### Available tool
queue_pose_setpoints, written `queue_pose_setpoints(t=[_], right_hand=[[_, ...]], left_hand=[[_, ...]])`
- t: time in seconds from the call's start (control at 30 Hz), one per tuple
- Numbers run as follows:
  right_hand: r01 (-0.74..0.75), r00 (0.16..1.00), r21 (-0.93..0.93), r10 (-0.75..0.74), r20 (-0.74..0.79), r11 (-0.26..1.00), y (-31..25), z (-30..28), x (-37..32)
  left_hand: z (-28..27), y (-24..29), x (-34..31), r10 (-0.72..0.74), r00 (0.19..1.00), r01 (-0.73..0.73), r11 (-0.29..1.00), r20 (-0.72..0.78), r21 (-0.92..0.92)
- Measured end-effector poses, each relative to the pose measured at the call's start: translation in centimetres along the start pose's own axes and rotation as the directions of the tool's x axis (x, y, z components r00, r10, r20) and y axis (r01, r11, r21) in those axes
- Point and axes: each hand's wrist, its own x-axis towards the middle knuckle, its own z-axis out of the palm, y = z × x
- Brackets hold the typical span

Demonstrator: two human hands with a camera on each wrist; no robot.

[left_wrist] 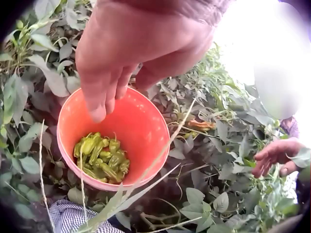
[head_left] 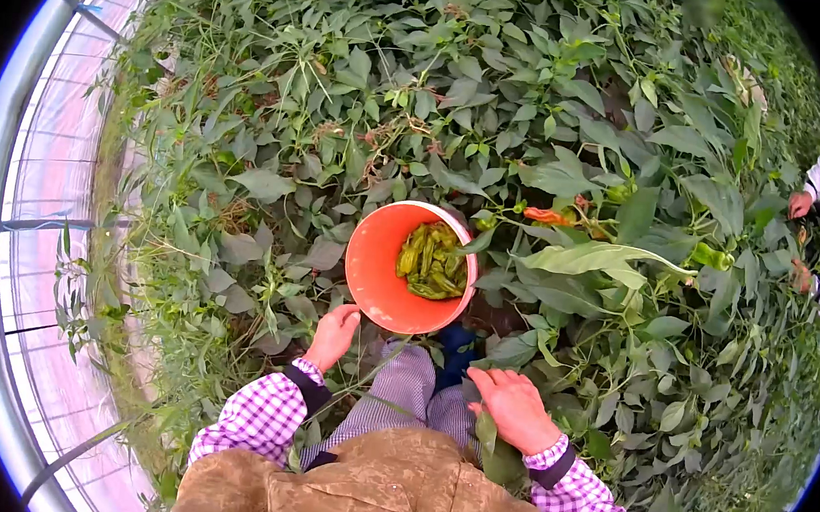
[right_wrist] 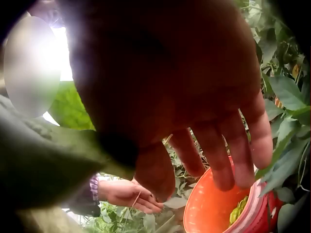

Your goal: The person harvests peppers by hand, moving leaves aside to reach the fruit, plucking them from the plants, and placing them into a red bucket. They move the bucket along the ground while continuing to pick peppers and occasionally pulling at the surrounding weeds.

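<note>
An orange-red bucket (head_left: 371, 258) stands among the plants, with green peppers (head_left: 434, 261) piled at its bottom. My left hand (head_left: 332, 338) is beside the bucket's lower left side in the head view, its fingers loosely extended and holding nothing. In the left wrist view that hand (left_wrist: 141, 43) appears above the bucket (left_wrist: 146, 128) and the peppers (left_wrist: 103, 158). To the bucket's lower right is my right hand (head_left: 516, 411), palm down near some leaves. The right wrist view shows its relaxed, slightly spread fingers, apart from the bucket (right_wrist: 201, 201) and holding nothing.
Dense leafy plants (head_left: 275, 139) surround the bucket. Red peppers (head_left: 548, 216) and a green pepper (head_left: 711, 257) hang at the right. A metal-framed plastic wall (head_left: 56, 170) curves along the left. Another person's hand (head_left: 800, 204) shows at the far right.
</note>
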Motion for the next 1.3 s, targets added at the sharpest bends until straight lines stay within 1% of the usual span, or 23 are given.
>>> queue_pose_setpoints(t=[0.03, 0.07, 0.1, 0.13, 0.17, 0.23, 0.27, 0.33, 0.37, 0.43, 0.53, 0.57, 0.6, 0.67, 0.73, 0.77, 0.8, 0.87, 1.0, 1.13, 1.2, 1.23, 1.3], right_hand=[[-0.022, 0.999, -0.027, 0.023, 0.034, 0.999, 0.3, 0.8, 0.1], [-0.044, 0.997, -0.056, 0.047, 0.060, 0.997, 0.9, 1.5, 0.2], [-0.054, 0.995, -0.057, 0.059, 0.082, 0.997, 1.3, 2.1, 0.2], [-0.089, 0.988, -0.035, 0.093, 0.126, 0.995, 1.7, 2.6, 0.2], [-0.100, 0.986, -0.016, 0.102, 0.130, 0.995, 2.3, 3.4, 0.0], [-0.119, 0.981, -0.001, 0.118, 0.151, 0.993, 3.3, 4.7, -0.7], [-0.133, 0.979, -0.006, 0.132, 0.153, 0.991, 3.8, 5.1, -1.2], [-0.151, 0.974, -0.008, 0.150, 0.167, 0.989, 4.6, 6.1, -2.2], [-0.168, 0.969, -0.009, 0.167, 0.183, 0.986, 5.1, 6.6, -2.7], [-0.185, 0.963, -0.012, 0.184, 0.197, 0.983, 6.0, 7.4, -3.4], [-0.188, 0.955, -0.027, 0.189, 0.228, 0.982, 6.6, 8.0, -3.9], [-0.191, 0.961, -0.006, 0.188, 0.204, 0.982, 6.5, 7.8, -3.7], [-0.198, 0.964, 0.013, 0.192, 0.184, 0.980, 6.4, 7.3, -3.7], [-0.239, 0.963, 0.087, 0.224, 0.147, 0.967, 6.1, 6.2, -3.4], [-0.294, 0.948, 0.107, 0.276, 0.160, 0.950, 6.2, 4.8, -3.7], [-0.301, 0.950, 0.129, 0.285, 0.127, 0.945, 6.4, 4.2, -4.1], [-0.307, 0.951, 0.154, 0.296, 0.088, 0.939, 6.6, 3.9, -4.6], [-0.339, 0.941, 0.168, 0.333, 0.062, 0.926, 7.1, 3.5, -5.7], [-0.363, 0.932, 0.166, 0.359, 0.055, 0.917, 7.2, 3.4, -7.7], [-0.317, 0.948, 0.186, 0.311, 0.062, 0.930, 6.0, 2.8, -8.2], [-0.309, 0.951, 0.213, 0.304, 0.055, 0.927, 5.5, 2.1, -8.7], [-0.314, 0.949, 0.238, 0.310, 0.054, 0.919, 5.4, 1.9, -8.9], [-0.302, 0.952, 0.220, 0.304, 0.026, 0.928, 5.7, 1.6, -9.7]], left_hand=[[1.1, -0.2, 1.0, -0.122, 0.990, 0.120, 0.992, -0.067, -0.034], [1.9, -3.0, 2.7, -0.130, 0.988, 0.127, 0.991, -0.081, -0.043], [3.5, -7.4, 5.3, -0.339, 0.938, 0.330, 0.938, -0.073, -0.108], [4.6, -10.3, 7.2, -0.531, 0.846, 0.517, 0.839, -0.046, -0.172], [5.1, -11.4, 8.0, -0.536, 0.843, 0.520, 0.835, -0.050, -0.183], [6.9, -12.9, 8.8, -0.584, 0.795, 0.571, 0.631, 0.162, -0.525], [8.3, -13.1, 9.0, -0.603, 0.775, 0.567, 0.532, 0.189, -0.629], [10.1, -13.3, 8.7, -0.572, 0.800, 0.473, 0.410, 0.185, -0.780], [11.0, -13.6, 8.3, -0.579, 0.793, 0.480, 0.403, 0.189, -0.779], [12.0, -13.6, 7.8, -0.497, 0.845, 0.385, 0.308, 0.199, -0.870], [11.6, -13.5, 8.3, -0.488, 0.836, 0.448, 0.340, 0.253, -0.827], [10.6, -11.2, 8.5, -0.482, 0.837, 0.477, 0.414, 0.258, -0.775], [9.2, -8.9, 8.9, -0.444, 0.842, 0.500, 0.431, 0.306, -0.751], [5.7, -2.2, 9.0, -0.445, 0.862, 0.477, 0.551, 0.244, -0.685], [0.8, 2.4, 7.6, -0.474, 0.855, 0.481, 0.572, 0.210, -0.664], [-2.0, 5.0, 5.9, -0.532, 0.840, 0.462, 0.598, 0.108, -0.655], [-5.2, 4.2, 4.4, -0.518, 0.848, 0.445, 0.579, 0.114, -0.683], [-10.7, 3.9, 0.0, -0.611, 0.790, 0.399, 0.571, -0.047, -0.717], [-19.6, 2.0, -9.6, -0.622, 0.774, 0.267, 0.492, -0.121, -0.828], [-23.1, 1.1, -14.4, -0.615, 0.754, 0.121, 0.476, -0.231, -0.871], [-23.9, 1.3, -15.6, -0.664, 0.709, 0.024, 0.358, -0.237, -0.933], [-24.2, 1.2, -16.3, -0.664, 0.706, 0.009, 0.356, -0.247, -0.934], [-24.8, 1.2, -17.6, -0.709, 0.666, -0.045, 0.272, -0.232, -0.961]])
